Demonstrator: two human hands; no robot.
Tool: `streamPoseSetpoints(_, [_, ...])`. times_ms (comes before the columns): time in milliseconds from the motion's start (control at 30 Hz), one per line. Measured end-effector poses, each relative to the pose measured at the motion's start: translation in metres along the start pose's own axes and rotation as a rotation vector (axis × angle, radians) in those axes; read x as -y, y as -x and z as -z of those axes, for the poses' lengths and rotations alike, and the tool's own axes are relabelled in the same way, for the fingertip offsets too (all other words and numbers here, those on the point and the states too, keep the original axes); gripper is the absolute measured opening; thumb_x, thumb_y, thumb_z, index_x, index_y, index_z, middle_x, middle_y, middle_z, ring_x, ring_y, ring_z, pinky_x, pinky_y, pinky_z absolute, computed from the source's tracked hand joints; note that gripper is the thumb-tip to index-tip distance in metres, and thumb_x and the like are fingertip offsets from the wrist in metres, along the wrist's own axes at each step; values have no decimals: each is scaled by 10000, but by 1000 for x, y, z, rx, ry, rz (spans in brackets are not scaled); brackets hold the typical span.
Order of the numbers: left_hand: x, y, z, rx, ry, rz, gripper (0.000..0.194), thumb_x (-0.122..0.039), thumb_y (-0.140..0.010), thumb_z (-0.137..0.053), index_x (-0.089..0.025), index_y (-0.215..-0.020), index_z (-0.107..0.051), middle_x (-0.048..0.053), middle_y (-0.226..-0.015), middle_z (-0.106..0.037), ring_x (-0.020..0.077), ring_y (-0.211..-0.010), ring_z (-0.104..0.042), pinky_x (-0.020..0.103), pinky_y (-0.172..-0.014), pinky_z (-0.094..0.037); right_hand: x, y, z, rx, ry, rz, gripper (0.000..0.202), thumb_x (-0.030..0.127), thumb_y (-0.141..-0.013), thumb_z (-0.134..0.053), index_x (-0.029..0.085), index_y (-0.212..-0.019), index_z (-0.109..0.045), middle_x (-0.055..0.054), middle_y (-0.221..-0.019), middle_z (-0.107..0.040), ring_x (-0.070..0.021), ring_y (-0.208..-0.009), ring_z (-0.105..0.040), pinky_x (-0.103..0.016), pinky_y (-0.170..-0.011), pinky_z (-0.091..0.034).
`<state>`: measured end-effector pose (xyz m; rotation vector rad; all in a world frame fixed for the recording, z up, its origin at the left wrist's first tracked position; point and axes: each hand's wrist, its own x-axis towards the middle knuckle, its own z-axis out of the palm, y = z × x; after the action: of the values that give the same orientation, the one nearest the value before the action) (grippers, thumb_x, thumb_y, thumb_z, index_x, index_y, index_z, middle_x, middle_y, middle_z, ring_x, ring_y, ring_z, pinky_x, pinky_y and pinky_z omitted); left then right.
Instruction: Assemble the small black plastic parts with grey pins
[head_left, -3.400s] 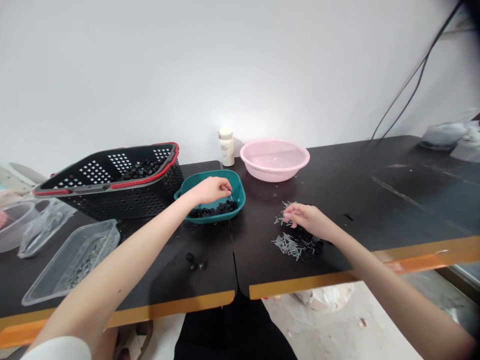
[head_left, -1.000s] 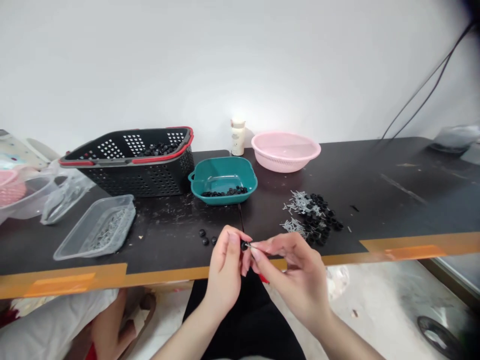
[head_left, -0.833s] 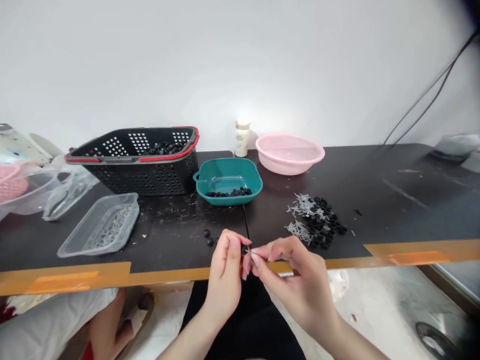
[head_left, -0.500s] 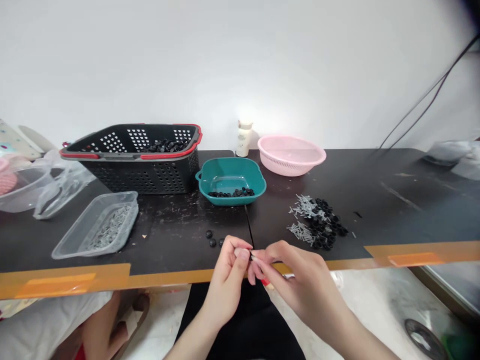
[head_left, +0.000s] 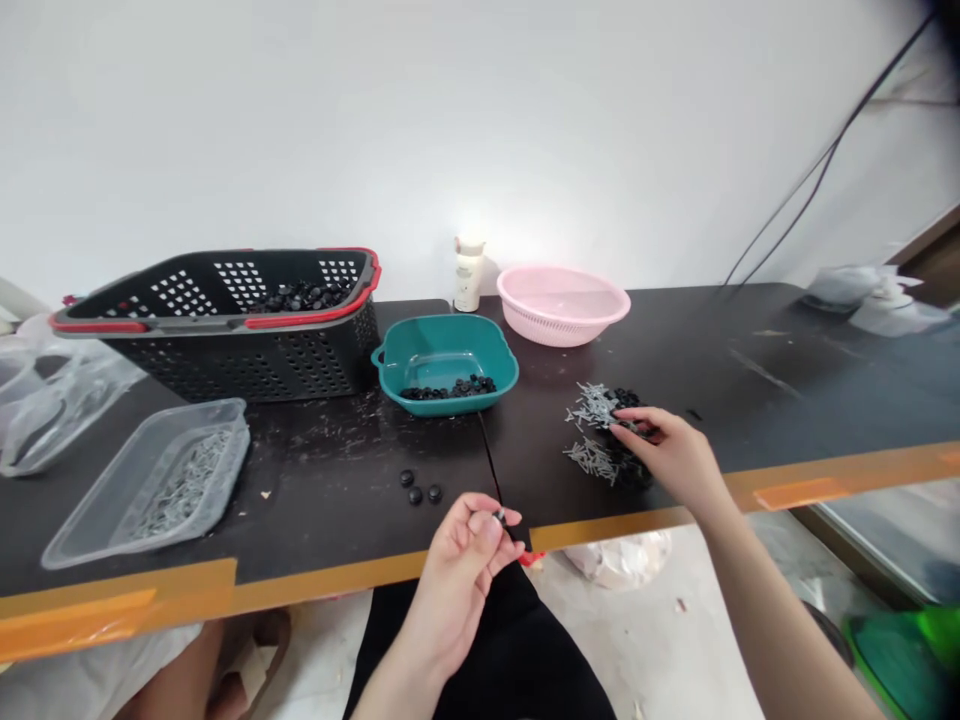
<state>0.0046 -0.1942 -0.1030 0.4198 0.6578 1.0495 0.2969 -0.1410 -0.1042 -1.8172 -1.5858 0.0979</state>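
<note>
My left hand [head_left: 469, 560] is held at the table's front edge, its thumb and fingers closed on a small round black plastic part [head_left: 500, 517], mostly covered by the fingertips. Over the pile to the right, my right hand [head_left: 667, 445] reaches down with thumb and forefinger slightly apart, touching or just above the pieces. That pile holds grey pins [head_left: 592, 460] on its left side and black plastic caps [head_left: 634, 472] on its right, partly hidden by the hand. Three black round pieces [head_left: 415, 495] lie on the table left of my left hand.
A teal basin [head_left: 450, 405] holds more black pieces. Beside it stand a black basket [head_left: 247, 365] with red handles, a pink colander [head_left: 562, 325] and a cream bottle [head_left: 468, 275]. A clear tray [head_left: 90, 510] of grey pins lies left. Another person's leg [head_left: 176, 670] shows below the table.
My hands were together at the table edge; my right hand has moved away right to the pile. A third black piece is now fully visible. The view has shifted right.
</note>
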Motion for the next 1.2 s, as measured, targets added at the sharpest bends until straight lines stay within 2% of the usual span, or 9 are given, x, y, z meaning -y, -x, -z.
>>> streamPoseSetpoints(100, [-1, -3, 5, -39, 20, -15, 306, -293, -688, -881, -155, -859, -668, 21, -869, -737, 61, -633, -647, 234, -767, -565, -28, -19, -3, 4, 102, 49, 377, 534, -794, -626, 194, -860, -772, -151, -929, -754, -343, -836, -687, -492, -762, -525])
streamPoseSetpoints(200, [0, -3, 9, -56, 34, -40, 272, -297, -714, -863, -150, -860, -686, 30, -870, -737, 58, -615, -628, 228, -728, -573, -36, -23, -9, 36, 157, 108, 328, 494, -823, -593, 227, -830, -784, -110, -905, -760, -309, -823, -686, -446, -758, -520])
streamPoseSetpoints(467, [2, -1, 12, -50, 15, -68, 202, -290, -776, -816, -160, -876, -697, 20, -854, -719, 48, -610, -584, 222, -707, -560, -28, -32, -15, 121, 242, 234, 203, 361, -822, -610, 244, -761, -764, -69, -852, -774, -288, -790, -662, -419, -755, -509])
streamPoseSetpoints(567, [2, 0, 13, -50, 14, -68, 218, -297, -763, -826, -160, -874, -696, 19, -845, -715, 49, -608, -576, 229, -715, -558, -25, -33, -15, 148, 245, 262, 178, 324, -830, -598, 242, -816, -756, -62, -892, -786, -284, -831, -672, -399, -764, -519])
streamPoseSetpoints(700, [2, 0, 15, -54, 21, -67, 217, -294, -764, -825, -160, -875, -695, 18, -841, -706, 59, -619, -577, 236, -715, -553, -29, -32, -12, 147, 264, 264, 260, 375, -822, -617, 210, -980, -741, -96, -969, -774, -298, -857, -673, -411, -756, -527])
streamPoseSetpoints(933, [3, 1, 15, -47, 20, -72, 219, -301, -762, -823, -161, -862, -688, 11, -828, -689, 62, -619, -558, 238, -706, -541, -35, -34, -11, 184, 282, 301, 233, 432, -818, -619, 243, -806, -755, -84, -858, -748, -289, -798, -655, -420, -754, -513])
streamPoseSetpoints(1200, [1, 1, 15, -33, 30, -79, 202, -297, -781, -808, -162, -868, -686, 14, -841, -690, 64, -630, -553, 241, -717, -536, -31, -34, -15, 206, 259, 298, 238, 343, -856, -564, 242, -896, -776, -81, -870, -788, -295, -793, -685, -408, -720, -541])
